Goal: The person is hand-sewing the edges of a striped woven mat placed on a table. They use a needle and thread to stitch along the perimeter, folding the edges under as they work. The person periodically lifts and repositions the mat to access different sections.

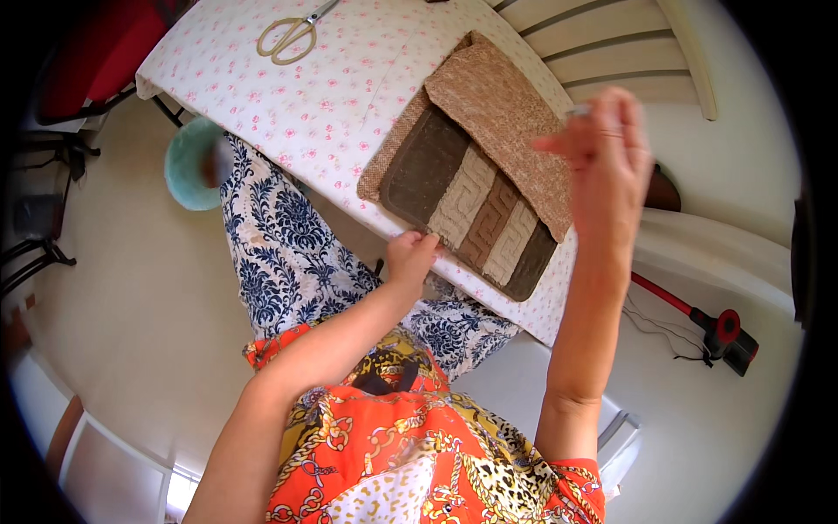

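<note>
A dark brown mat (419, 164) with a beige and brown raised key pattern lies at the table's near edge. Brown tweed-like fabric (497, 111) lies under its left end and folds over its far side. At the mat's near edge, my left hand (412, 259) pinches the border between thumb and fingers. Raised above the right end of the fabric is my right hand (609, 150), blurred, its fingers bent together. A small shiny spot shows at its fingertips; whether it holds something fine, such as a needle, I cannot tell.
Scissors (291, 39) with cream handles lie on the flowered tablecloth (327, 105), left of a thin thread-like line. A light green bucket (190, 183) stands on the floor to the left. A slatted chair back (615, 46) borders the far right. A red-and-black stick vacuum (723, 334) lies right.
</note>
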The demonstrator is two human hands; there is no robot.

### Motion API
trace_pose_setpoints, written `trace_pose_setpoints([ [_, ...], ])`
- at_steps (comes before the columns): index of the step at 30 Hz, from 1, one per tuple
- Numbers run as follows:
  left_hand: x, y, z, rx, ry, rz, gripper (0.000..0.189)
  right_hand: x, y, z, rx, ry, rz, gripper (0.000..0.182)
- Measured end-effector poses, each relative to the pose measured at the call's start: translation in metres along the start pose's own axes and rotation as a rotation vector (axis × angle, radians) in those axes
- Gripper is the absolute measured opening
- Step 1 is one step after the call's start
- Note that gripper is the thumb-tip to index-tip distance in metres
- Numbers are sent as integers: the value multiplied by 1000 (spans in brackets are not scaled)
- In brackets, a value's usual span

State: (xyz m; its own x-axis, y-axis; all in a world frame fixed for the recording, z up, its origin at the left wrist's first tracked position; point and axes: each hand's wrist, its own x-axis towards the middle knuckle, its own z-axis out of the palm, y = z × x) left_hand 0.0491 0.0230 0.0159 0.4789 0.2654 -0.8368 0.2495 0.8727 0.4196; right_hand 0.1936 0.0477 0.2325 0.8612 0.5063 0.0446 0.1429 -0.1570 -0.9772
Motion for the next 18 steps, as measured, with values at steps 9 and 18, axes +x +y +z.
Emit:
trace_pose_setpoints([
  [9,-7,10,-5,26,-105,-55,14,-98,139,-38,-424,-208,126,4],
  [18,-13,18,-5,35,-163,-59,12,-136,169,-59,-536,-273,40,8],
])
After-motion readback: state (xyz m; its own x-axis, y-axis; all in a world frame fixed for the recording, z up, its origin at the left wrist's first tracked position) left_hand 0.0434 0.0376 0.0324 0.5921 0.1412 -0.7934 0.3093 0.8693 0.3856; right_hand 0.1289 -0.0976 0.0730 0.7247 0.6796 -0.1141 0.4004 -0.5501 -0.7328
